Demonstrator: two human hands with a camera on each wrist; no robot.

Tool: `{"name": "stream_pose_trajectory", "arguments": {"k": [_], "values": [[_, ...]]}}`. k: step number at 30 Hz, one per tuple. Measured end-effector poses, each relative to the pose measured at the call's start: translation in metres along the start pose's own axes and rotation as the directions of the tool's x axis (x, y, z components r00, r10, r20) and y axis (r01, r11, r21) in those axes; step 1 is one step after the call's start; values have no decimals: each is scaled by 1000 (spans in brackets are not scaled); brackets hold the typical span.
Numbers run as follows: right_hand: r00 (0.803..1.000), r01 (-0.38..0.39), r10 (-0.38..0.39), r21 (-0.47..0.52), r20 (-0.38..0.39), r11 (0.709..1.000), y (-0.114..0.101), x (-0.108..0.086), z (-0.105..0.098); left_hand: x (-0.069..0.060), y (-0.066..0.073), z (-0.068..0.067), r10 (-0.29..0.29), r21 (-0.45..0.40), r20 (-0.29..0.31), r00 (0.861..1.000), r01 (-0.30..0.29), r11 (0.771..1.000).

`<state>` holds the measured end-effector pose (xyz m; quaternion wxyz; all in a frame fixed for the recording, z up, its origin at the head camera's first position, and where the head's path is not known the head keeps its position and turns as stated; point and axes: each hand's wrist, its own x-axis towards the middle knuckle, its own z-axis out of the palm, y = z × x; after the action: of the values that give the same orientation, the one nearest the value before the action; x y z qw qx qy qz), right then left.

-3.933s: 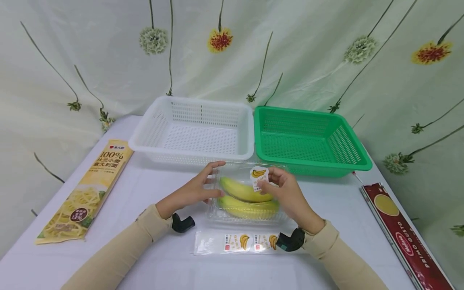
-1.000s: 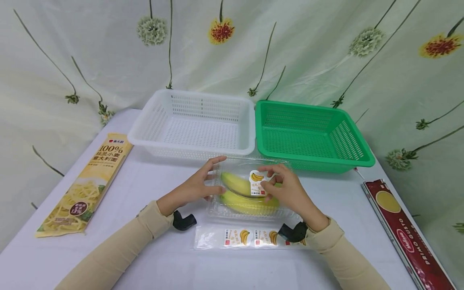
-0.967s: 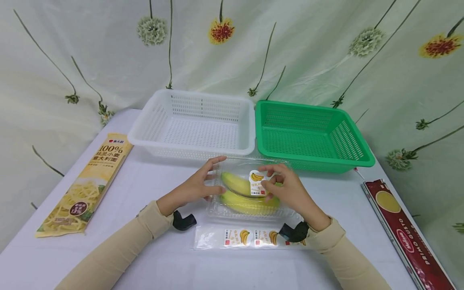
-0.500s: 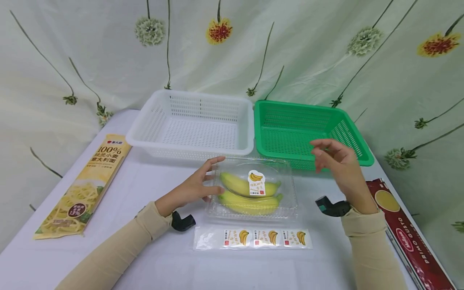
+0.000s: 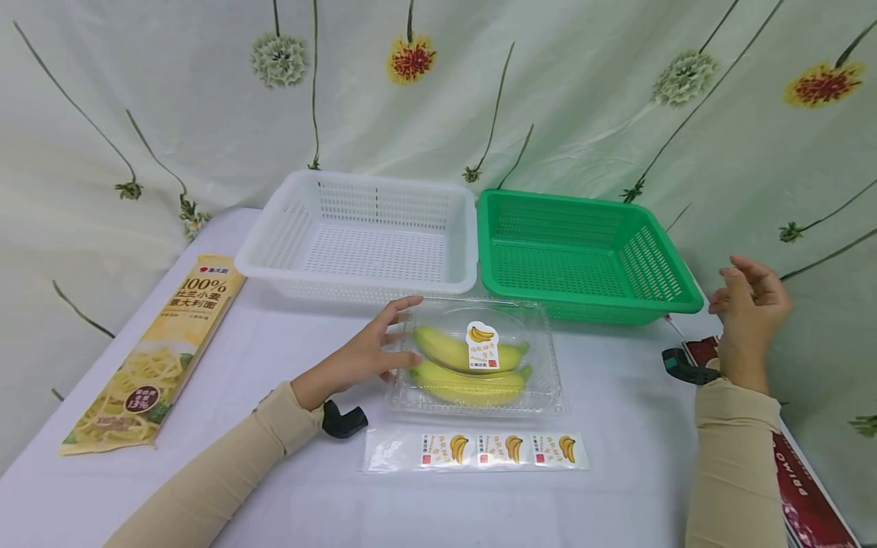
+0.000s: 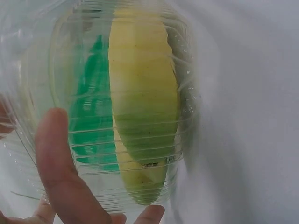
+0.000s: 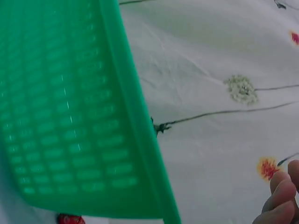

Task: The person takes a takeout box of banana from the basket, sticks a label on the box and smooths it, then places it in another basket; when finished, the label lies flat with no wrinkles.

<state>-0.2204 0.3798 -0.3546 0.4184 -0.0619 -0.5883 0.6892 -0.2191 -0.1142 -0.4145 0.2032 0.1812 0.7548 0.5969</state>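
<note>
A clear plastic clamshell box [image 5: 544, 380] with bananas [image 5: 473, 385] inside lies mid-table, and a banana sticker [image 5: 483, 348] sits flat on its lid. My left hand [image 5: 366, 352] holds the box's left end, thumb on the near side and fingers toward the back. In the left wrist view, a digit [image 6: 58, 158] lies against the ribbed wall. Out to the right, my right hand [image 5: 751, 316] is raised over the red package with loosely bent fingers and nothing in them. In front of the box lies a strip of banana stickers [image 5: 503, 450] on clear backing.
Behind the box stand a white basket [image 5: 356, 288] and a green basket [image 5: 589, 301], side by side. A yellow spaghetti packet [image 5: 154, 358] lies at the left, a red pasta package [image 5: 811, 487] at the right, partly behind my arm. A floral cloth [image 5: 575, 91] hangs at the back.
My right hand has let go of the sticker on the lid and moved far right, past the green basket. My left hand stays at the box's left end.
</note>
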Motion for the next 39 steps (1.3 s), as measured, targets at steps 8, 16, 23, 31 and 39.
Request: {"name": "stream_pose_trajectory", "arguments": {"k": [8, 16, 23, 31, 39], "values": [[947, -311, 300, -88, -115, 946, 10, 9, -24, -1, 0, 0, 16, -17, 12, 1000, -16, 1000], [861, -482, 492, -98, 128, 870, 28, 5, -30, 1, -3, -1, 4, -22, 20, 1000, -4, 1000], [864, -485, 476, 16, 164, 874, 44, -2, -25, 0, -1, -3, -8, -42, 9, 1000, 9, 999], [876, -480, 480, -12, 51, 877, 49, -3, -20, -4, 11, -9, -43, -34, 28, 999, 44, 998], [887, -460, 460, -33, 30, 888, 52, -3, -16, -15, 28, -17, -36, -32, 96, 995, 39, 999]]}}
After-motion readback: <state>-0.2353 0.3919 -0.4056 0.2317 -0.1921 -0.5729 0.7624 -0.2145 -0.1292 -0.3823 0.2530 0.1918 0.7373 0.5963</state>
